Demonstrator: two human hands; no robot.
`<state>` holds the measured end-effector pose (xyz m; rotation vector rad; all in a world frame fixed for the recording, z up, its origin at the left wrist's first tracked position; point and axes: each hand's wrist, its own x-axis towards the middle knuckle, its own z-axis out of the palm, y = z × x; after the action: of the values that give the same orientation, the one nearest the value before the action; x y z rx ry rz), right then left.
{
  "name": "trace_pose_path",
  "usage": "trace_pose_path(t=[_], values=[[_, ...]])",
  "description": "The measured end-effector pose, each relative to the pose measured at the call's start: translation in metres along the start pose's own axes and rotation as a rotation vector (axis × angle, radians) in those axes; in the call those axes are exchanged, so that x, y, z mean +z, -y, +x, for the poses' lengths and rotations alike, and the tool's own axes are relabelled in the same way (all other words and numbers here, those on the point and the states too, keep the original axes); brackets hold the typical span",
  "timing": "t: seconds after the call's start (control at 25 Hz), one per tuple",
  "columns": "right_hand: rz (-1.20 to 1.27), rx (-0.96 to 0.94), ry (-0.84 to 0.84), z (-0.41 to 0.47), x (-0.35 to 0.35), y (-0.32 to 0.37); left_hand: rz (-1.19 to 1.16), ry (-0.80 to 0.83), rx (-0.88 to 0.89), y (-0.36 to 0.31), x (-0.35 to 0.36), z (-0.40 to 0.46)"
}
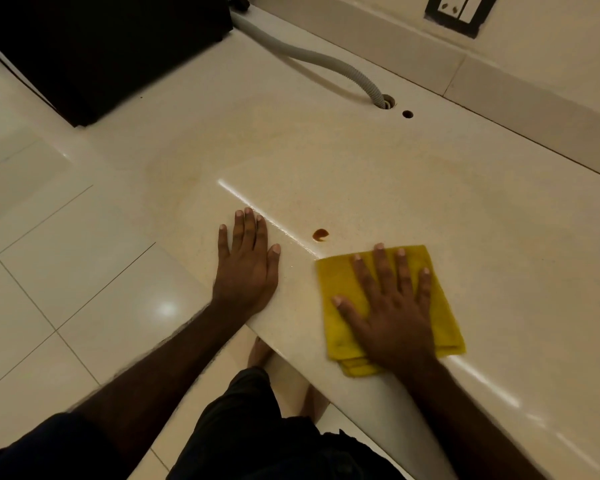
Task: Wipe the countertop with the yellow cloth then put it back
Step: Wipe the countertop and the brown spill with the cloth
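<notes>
A folded yellow cloth [336, 282] lies flat on the cream countertop [361, 174] near its front edge. My right hand [392, 306] presses down on the cloth with fingers spread, covering its middle. My left hand [248, 268] rests palm down on the bare countertop to the left of the cloth, fingers together, holding nothing. A small brown stain [320, 234] sits on the counter just beyond the cloth's far left corner, between the two hands.
A large black appliance [101, 53] stands at the far left of the counter. A grey corrugated hose [326, 60] runs from it into a hole [385, 100] near the back wall. A wall socket [459, 10] is at upper right. Tiled floor [49, 271] lies left.
</notes>
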<state>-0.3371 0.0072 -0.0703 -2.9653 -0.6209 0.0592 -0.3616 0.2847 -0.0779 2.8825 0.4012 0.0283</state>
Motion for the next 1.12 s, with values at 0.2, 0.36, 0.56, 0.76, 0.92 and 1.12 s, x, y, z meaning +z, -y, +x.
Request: trace_pose_path(t=[0.2, 0.36, 0.56, 0.76, 0.92, 1.12], values=[[0.031, 0.29, 0.013, 0.029, -0.013, -0.07, 0.0, 0.003, 0.007, 0.0, -0.001, -0.001], [0.075, 0.231, 0.069, 0.099, -0.021, -0.032, 0.007, 0.0, 0.007, -0.001, -0.001, 0.0], [-0.004, 0.064, 0.041, 0.066, -0.011, -0.01, 0.009, -0.012, 0.015, 0.0, 0.001, -0.001], [0.009, 0.08, -0.008, -0.008, 0.003, 0.031, -0.119, 0.028, 0.006, -0.004, -0.012, -0.005], [0.083, 0.012, 0.022, 0.005, 0.002, 0.073, -0.217, -0.124, 0.331, -0.034, -0.021, -0.034], [0.142, -0.082, 0.013, -0.003, -0.003, 0.03, -0.114, 0.183, 0.318, -0.086, -0.002, -0.046]])
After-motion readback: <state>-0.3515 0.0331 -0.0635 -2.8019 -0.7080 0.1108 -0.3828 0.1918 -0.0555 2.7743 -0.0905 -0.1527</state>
